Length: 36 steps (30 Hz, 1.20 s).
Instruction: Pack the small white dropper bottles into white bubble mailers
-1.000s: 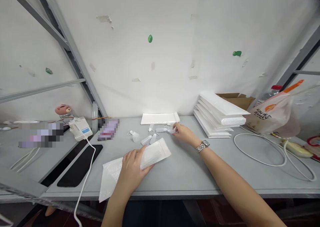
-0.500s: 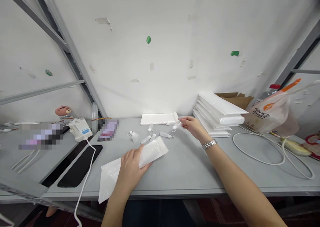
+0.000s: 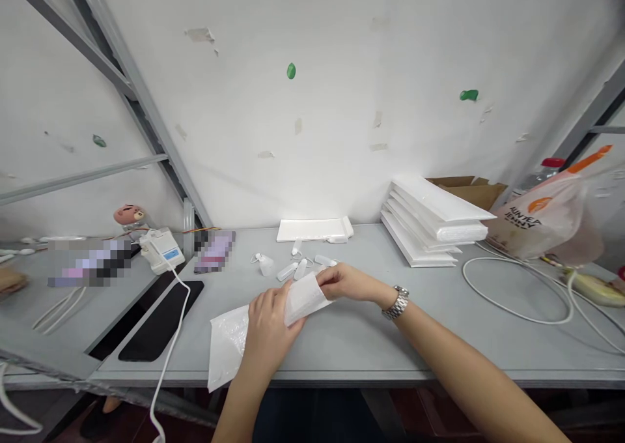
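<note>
Envelope (image 3: 301,298): white, bubble-textured; it is held slantwise, with one end pointed to the upper right and the other spread out at the lower left.
Small bottles (image 3: 301,270): translucent, scattered loosely just beyond the envelope.
Squat bottle (image 3: 266,265): seen at the group's left, fitted with a thin loop.
Rightmost bottle (image 3: 325,260): laid on its side.

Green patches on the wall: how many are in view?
3: a middle patch high up, a right patch slightly lower, and a left patch lower still. Any behind the stacked envelopes would be hidden.
</note>
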{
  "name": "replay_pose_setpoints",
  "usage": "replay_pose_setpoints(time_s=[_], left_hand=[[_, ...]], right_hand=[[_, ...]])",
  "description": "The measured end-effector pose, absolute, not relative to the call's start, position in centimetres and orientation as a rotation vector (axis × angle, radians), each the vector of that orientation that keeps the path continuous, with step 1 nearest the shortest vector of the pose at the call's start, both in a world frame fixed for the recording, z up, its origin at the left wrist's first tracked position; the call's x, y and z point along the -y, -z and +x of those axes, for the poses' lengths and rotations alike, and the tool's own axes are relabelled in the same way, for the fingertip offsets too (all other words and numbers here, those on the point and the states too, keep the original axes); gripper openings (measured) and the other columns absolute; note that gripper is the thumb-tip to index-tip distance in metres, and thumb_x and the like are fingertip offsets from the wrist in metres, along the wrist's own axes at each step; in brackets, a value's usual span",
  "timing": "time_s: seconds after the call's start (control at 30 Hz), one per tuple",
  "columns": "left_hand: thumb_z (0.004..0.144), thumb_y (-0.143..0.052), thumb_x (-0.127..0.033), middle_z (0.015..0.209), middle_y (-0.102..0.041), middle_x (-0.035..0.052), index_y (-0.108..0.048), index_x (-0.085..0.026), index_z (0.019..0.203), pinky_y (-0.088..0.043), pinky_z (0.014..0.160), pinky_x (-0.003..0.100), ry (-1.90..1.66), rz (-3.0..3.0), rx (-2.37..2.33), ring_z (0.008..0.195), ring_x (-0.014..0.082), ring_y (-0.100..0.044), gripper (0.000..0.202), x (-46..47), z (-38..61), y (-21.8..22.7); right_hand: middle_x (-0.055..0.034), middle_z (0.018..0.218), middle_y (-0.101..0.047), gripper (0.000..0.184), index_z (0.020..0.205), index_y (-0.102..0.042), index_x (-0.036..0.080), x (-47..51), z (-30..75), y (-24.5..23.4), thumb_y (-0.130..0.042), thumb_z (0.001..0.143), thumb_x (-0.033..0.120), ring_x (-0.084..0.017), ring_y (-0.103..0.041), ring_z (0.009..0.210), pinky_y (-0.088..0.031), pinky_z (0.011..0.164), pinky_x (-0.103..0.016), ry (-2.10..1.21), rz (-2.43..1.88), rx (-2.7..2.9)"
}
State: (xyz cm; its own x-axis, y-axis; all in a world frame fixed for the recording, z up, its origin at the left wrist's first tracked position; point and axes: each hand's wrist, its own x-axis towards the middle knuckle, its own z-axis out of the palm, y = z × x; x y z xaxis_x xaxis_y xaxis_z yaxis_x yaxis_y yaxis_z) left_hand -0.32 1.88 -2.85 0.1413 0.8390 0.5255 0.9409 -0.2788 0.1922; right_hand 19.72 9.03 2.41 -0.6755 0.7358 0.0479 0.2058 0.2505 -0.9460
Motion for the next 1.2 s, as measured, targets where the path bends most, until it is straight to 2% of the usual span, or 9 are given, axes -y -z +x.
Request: replay_pose_setpoints(time_s=[0.1,0.2,0.33,0.43,0.53,0.73,0.9,1.03,1.2], left_hand=[[0.074,-0.063,-0.035,0.095,-0.059,0.0069,-0.044,-0.022,0.128,-0.04,0.084,0.041,0.835,-2.313,1.722,0.092,0.0256,-0.054,0.058,-1.4,0.0,2.7],[0.074,-0.063,-0.039,0.097,-0.058,0.0065,-0.043,-0.024,0.13,-0.038,0.087,0.042,0.825,-2.411,1.68,0.094,0.0252,-0.053,0.061,-1.0,0.3,2.4],[0.073,-0.064,-0.039,0.098,-0.057,0.0064,-0.044,-0.024,0.129,-0.038,0.089,0.043,0.814,-2.485,1.663,0.095,0.0249,-0.052,0.062,-0.7,0.8,2.1],[0.073,-0.064,-0.037,0.099,-0.057,0.0066,-0.043,-0.024,0.129,-0.037,0.089,0.044,0.814,-2.51,1.657,0.095,0.0249,-0.052,0.062,-0.7,1.0,2.0],[0.073,-0.064,-0.036,0.099,-0.057,0.0068,-0.043,-0.023,0.13,-0.037,0.09,0.044,0.816,-2.52,1.658,0.096,0.0248,-0.051,0.062,-0.7,0.9,2.0],[0.073,-0.064,-0.037,0.099,-0.057,0.0063,-0.045,-0.024,0.129,-0.038,0.089,0.043,0.801,-2.482,1.727,0.096,0.025,-0.052,0.06,-0.8,0.7,2.0],[0.074,-0.063,-0.038,0.099,-0.058,0.0068,-0.045,-0.022,0.128,-0.038,0.089,0.042,0.791,-2.446,1.737,0.096,0.0251,-0.052,0.059,-1.0,0.3,1.9],[0.076,-0.06,-0.039,0.097,-0.059,0.006,-0.046,-0.023,0.127,-0.038,0.088,0.042,0.745,-2.38,1.792,0.095,0.0248,-0.053,0.055,-1.2,-0.5,2.1],[0.077,-0.06,-0.039,0.096,-0.06,0.0075,-0.047,-0.021,0.126,-0.039,0.085,0.041,0.706,-2.247,1.857,0.095,0.0264,-0.054,0.054,-1.6,-1.5,2.4]], right_hand=[[-0.0044,0.085,-0.068,0.024,0.081,-0.07,0.016,-10.1,21.6,-3.1,-0.059,0.077,0.036,-0.017,-0.06,0.082,-0.045,0.077,-0.03,-1.38,-0.913,1.905],[-0.0072,0.09,-0.065,0.029,0.087,-0.067,0.016,-11.9,22.9,-2.1,-0.056,0.079,0.041,-0.018,-0.058,0.081,-0.045,0.075,-0.032,-1.036,-1.197,1.784],[-0.0082,0.093,-0.057,0.031,0.09,-0.064,0.016,-13.4,22.4,1.2,-0.068,0.071,0.04,-0.02,-0.054,0.085,-0.044,0.077,-0.033,-0.591,-1.435,1.898],[-0.0081,0.091,-0.054,0.021,0.087,-0.064,0.016,-13.7,21.6,2.6,-0.068,0.074,0.032,-0.022,-0.051,0.092,-0.042,0.082,-0.033,-0.393,-1.402,2.062],[-0.0091,0.088,-0.053,0.01,0.082,-0.062,0.015,-13.6,21.4,2.6,-0.065,0.077,0.024,-0.023,-0.05,0.091,-0.042,0.082,-0.034,-0.286,-1.4,2.144],[-0.0083,0.087,-0.054,0.009,0.082,-0.06,0.015,-13.1,22.1,1.8,-0.062,0.077,0.023,-0.021,-0.051,0.087,-0.043,0.079,-0.033,-0.328,-1.415,2.186],[-0.0091,0.087,-0.056,0.012,0.074,-0.057,0.015,-13.3,22.1,1.9,-0.063,0.075,0.025,-0.021,-0.053,0.083,-0.042,0.075,-0.032,-0.401,-1.424,2.087],[-0.0058,0.075,-0.062,0.023,0.074,-0.054,0.017,-13.3,22.9,0.6,-0.062,0.075,0.039,-0.016,-0.056,0.065,-0.042,0.061,-0.028,-0.836,-1.444,1.828],[-0.005,0.071,-0.065,0.03,0.073,-0.059,0.015,-12.1,24.3,-2.6,-0.064,0.072,0.045,-0.013,-0.055,0.062,-0.04,0.056,-0.025,-1.314,-1.153,1.87]])
